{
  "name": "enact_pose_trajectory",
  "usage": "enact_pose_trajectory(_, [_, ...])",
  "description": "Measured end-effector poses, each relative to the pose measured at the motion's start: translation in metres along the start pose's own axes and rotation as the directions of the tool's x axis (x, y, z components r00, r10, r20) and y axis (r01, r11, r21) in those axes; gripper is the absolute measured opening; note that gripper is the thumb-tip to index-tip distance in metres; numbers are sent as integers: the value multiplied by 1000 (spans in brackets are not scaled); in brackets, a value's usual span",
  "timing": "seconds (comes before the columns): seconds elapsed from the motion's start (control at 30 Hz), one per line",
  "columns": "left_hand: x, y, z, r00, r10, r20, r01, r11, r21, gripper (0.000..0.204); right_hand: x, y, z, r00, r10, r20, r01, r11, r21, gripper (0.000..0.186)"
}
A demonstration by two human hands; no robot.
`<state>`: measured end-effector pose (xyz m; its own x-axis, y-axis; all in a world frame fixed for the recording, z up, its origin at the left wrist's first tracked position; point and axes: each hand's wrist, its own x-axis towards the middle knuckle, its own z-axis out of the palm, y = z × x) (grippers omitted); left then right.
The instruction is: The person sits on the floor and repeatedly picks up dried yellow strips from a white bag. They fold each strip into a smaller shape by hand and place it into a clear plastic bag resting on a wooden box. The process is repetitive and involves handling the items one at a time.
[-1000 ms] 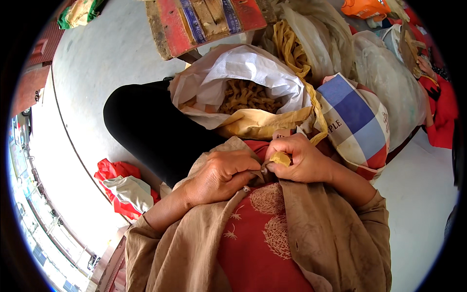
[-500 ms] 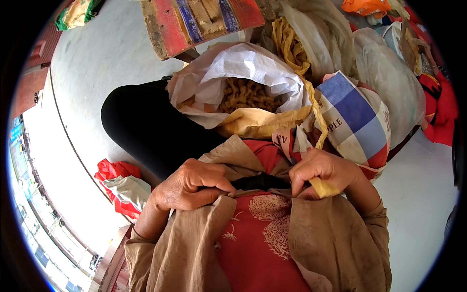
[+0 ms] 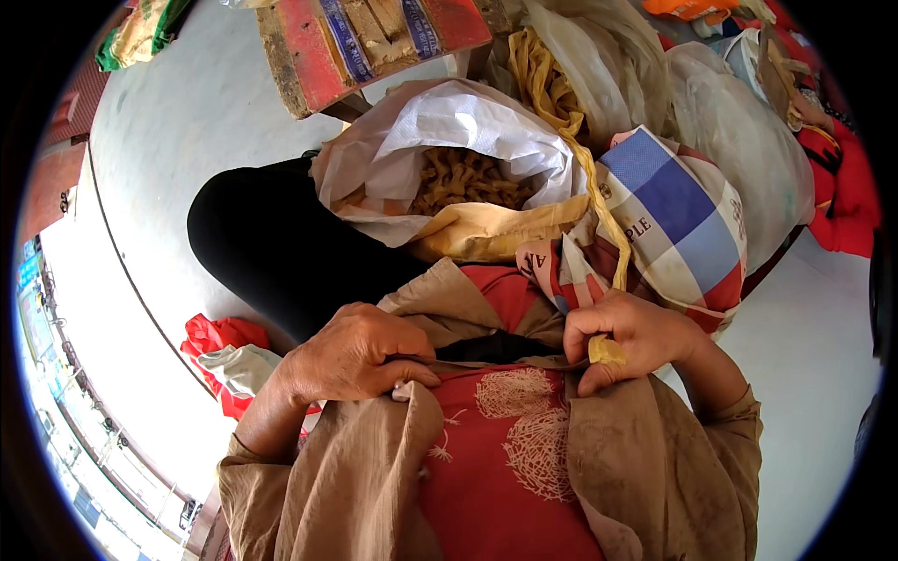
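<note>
My left hand is closed on the front edge of a brown overshirt, worn open over a red printed top. Across from it, my right hand is closed round a yellow strip, beside the shirt's other edge. A short flat bit of yellow shows between its thumb and fingers. From there the strip runs up along the right side of a white sack. Inside that sack lie many small twisted yellow-brown pieces. Both hands are at my lap, fingertips partly hidden.
A worn red wooden stool stands beyond the sack. To the right are a checked bag, yellow strips and clear plastic bags. My black-clad leg is bent at left, near a red and white cloth.
My hands have moved slightly apart. The right hand has turned, and less of the yellow end sticks out below its fingers. The view has shifted a little.
</note>
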<state>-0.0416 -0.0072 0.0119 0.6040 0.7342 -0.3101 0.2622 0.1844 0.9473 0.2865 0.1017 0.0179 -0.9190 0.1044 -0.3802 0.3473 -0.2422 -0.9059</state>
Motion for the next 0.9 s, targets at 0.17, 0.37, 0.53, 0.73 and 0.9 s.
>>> enact_pose_trajectory(0.17, [-12, -5, -7, 974, -116, -193, 120, 993, 8, 13, -10, 13, -6, 999, -12, 45, 8, 996, 91, 11])
enact_pose_trajectory(0.37, [30, -2, 6, 970, -1, -244, 146, 806, 574, 42, 15, 24, 17, 969, 30, -243, -184, 746, -640, 36])
enact_pose_trajectory(0.53, [32, -17, -2, 999, 26, -45, -4, 897, 441, 46, 16, 21, 8, 979, 71, -189, -172, 782, -600, 32])
enact_pose_trajectory(0.73, [45, -11, 5, 991, 132, 24, -122, 811, 573, 21, 29, 9, -1, 987, 136, -89, -159, 706, -690, 21])
enact_pose_trajectory(0.9, [38, -11, -5, 951, 306, -40, -159, 597, 786, 10, 24, 17, -8, 984, 160, -78, -167, 678, -716, 20])
